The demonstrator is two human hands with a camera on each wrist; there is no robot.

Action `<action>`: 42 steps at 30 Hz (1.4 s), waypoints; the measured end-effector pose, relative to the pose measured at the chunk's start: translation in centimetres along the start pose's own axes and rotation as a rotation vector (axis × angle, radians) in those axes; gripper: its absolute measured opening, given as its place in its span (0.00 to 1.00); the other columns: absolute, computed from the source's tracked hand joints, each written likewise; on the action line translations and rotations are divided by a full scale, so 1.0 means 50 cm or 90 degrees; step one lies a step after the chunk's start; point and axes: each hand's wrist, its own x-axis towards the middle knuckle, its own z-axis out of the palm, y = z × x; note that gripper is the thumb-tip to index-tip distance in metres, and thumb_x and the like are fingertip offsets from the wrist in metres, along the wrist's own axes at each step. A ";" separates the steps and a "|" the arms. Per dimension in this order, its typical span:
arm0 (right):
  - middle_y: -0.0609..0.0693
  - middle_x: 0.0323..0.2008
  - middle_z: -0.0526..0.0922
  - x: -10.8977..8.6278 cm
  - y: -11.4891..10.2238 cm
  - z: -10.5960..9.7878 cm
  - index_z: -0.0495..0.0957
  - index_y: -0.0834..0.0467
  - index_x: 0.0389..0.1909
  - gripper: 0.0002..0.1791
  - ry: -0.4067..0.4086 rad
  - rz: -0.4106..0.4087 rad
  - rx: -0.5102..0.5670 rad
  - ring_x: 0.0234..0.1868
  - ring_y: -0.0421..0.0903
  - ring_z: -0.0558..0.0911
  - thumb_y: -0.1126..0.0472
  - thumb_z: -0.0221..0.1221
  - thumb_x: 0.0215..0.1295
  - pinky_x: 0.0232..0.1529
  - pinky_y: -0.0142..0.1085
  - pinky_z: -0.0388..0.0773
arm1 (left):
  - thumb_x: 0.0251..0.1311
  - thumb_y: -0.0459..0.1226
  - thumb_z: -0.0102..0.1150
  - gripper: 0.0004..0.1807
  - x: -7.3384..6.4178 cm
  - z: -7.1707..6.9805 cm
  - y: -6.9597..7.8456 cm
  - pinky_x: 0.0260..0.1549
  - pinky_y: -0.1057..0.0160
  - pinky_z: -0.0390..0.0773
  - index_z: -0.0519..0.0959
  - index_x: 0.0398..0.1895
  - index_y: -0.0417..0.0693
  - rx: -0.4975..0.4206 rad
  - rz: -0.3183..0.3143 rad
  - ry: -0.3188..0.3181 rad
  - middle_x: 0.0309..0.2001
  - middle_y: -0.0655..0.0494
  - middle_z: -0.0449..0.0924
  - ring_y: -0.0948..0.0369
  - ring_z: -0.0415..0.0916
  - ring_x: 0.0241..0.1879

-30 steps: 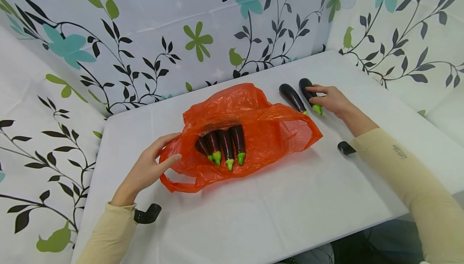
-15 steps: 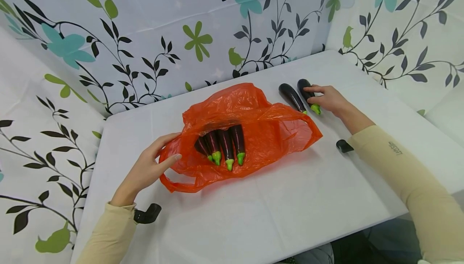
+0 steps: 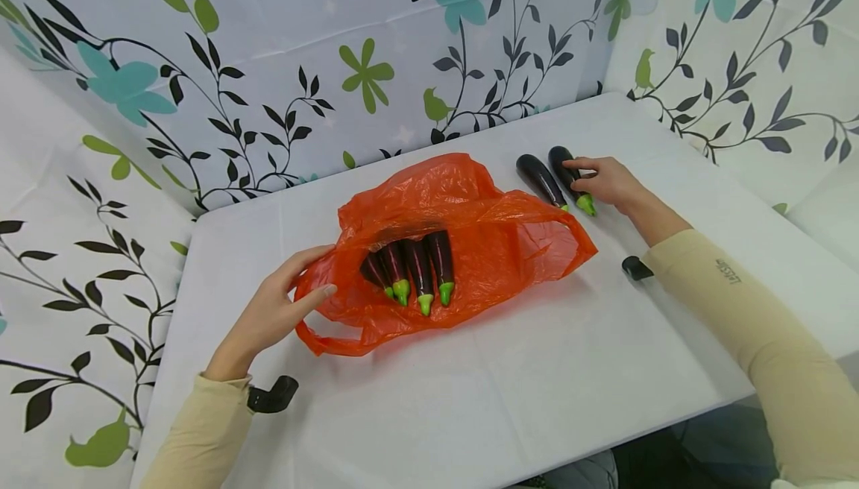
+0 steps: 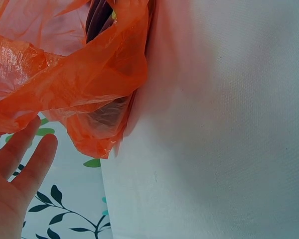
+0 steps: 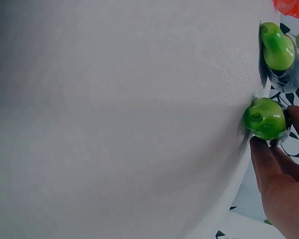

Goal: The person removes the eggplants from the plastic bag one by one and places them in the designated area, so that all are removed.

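Observation:
An orange plastic bag lies on the white table with its mouth facing me. Several dark purple eggplants with green stems rest inside it. My left hand is at the bag's left side, fingers extended and touching the plastic; in the left wrist view the fingers look straight against the film. Right of the bag, my right hand holds an eggplant between thumb and fingers near its stem end. In the right wrist view its green cap faces the camera. Another eggplant lies just left of it.
The white table extends around the bag, with its back edge against a leaf-patterned curtain. Black wrist-worn devices show at both sleeves. The bag's loop handle lies toward the front left.
My right hand has shifted slightly left with the eggplant, bringing it closer to the other one beside it. The left hand and the bag stay nearly still.

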 end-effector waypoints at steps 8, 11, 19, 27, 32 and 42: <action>0.59 0.71 0.47 0.006 -0.006 0.000 0.58 0.46 0.68 0.28 -0.005 0.002 -0.004 0.65 0.62 0.60 0.59 0.49 0.67 0.61 0.55 0.64 | 0.60 0.40 0.57 0.29 0.000 -0.002 0.000 0.47 0.49 0.77 0.63 0.65 0.52 0.004 0.001 0.002 0.62 0.53 0.66 0.55 0.66 0.58; 0.59 0.71 0.47 0.007 -0.009 0.000 0.58 0.46 0.68 0.28 -0.008 0.004 -0.007 0.65 0.62 0.59 0.58 0.50 0.67 0.61 0.55 0.64 | 0.60 0.40 0.57 0.28 -0.001 -0.002 0.001 0.47 0.49 0.77 0.64 0.64 0.52 0.004 0.001 0.003 0.62 0.54 0.66 0.55 0.66 0.58; 0.61 0.70 0.50 0.006 -0.015 0.001 0.58 0.45 0.68 0.28 -0.015 0.012 -0.003 0.64 0.62 0.61 0.58 0.49 0.67 0.60 0.54 0.65 | 0.60 0.41 0.57 0.28 -0.001 -0.003 0.003 0.47 0.50 0.77 0.63 0.65 0.53 0.003 -0.009 -0.002 0.62 0.54 0.66 0.54 0.66 0.58; 0.61 0.69 0.53 0.004 -0.021 0.002 0.58 0.46 0.68 0.28 -0.020 0.012 0.002 0.63 0.61 0.62 0.59 0.48 0.68 0.62 0.54 0.63 | 0.60 0.41 0.57 0.29 -0.001 -0.002 -0.001 0.47 0.49 0.77 0.63 0.65 0.53 0.000 -0.011 -0.003 0.62 0.54 0.66 0.54 0.66 0.58; 0.62 0.68 0.57 -0.002 -0.027 -0.004 0.57 0.46 0.69 0.29 -0.009 0.014 0.003 0.63 0.60 0.62 0.57 0.49 0.67 0.61 0.55 0.63 | 0.60 0.41 0.57 0.29 -0.001 -0.002 -0.002 0.47 0.49 0.77 0.63 0.65 0.53 0.000 -0.010 -0.004 0.62 0.53 0.65 0.54 0.65 0.58; 0.60 0.69 0.56 -0.032 -0.048 -0.022 0.54 0.50 0.70 0.39 0.036 -0.018 0.026 0.65 0.60 0.61 0.40 0.53 0.61 0.61 0.58 0.62 | 0.60 0.40 0.57 0.29 -0.002 -0.003 -0.001 0.48 0.49 0.76 0.63 0.65 0.52 0.003 -0.005 0.000 0.62 0.53 0.66 0.55 0.65 0.58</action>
